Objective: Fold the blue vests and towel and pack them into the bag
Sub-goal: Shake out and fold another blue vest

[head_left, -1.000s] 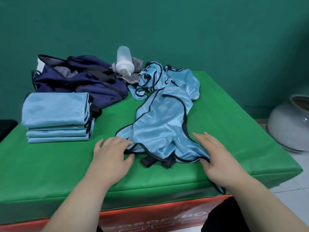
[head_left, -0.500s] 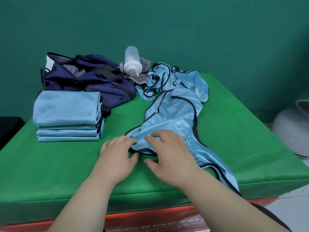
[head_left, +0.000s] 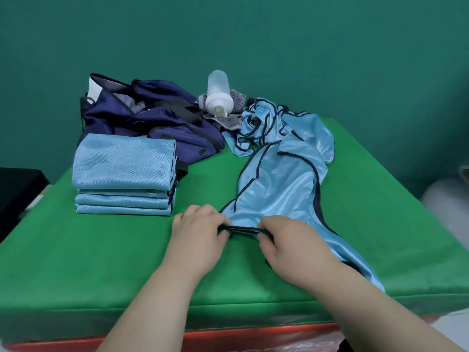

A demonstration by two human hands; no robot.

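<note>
Shiny light-blue fabric w/ dark edging: this is the vest (head_left: 279,189) now in work.

Head view (the only one). As landmark I take the navy bag (head_left: 157,118), which lies open at the far left part of the green table (head_left: 101,262). The vest stretches from beside the bag's right end toward the person, and its near corner hangs over the table edge, well apart from the bag.

The left hand (head_left: 198,232) and the right hand (head_left: 286,242) are both at the vest's near hem, in front of the bag and far from it. Each hand pinches the black trim (head_left: 241,228) btw thumb and curled fingers, so the grip is narrow and holds the hem. A short piece of trim is pulled straight btw them. I judge they hold it so to line up the edge before the first fold, because this slippery cloth does not keep a shape by itself.

Just in front of the bag, seemingly touching it, sits a stack of folded blue pieces (head_left: 124,174), probably placed close for easy packing. Right of the bag a white bottle (head_left: 218,97) rests on a grey striped cloth (head_left: 228,120). Beside that is crumpled blue fabric (head_left: 253,123), not yet folded; how many pieces, I cannot tell.
</note>
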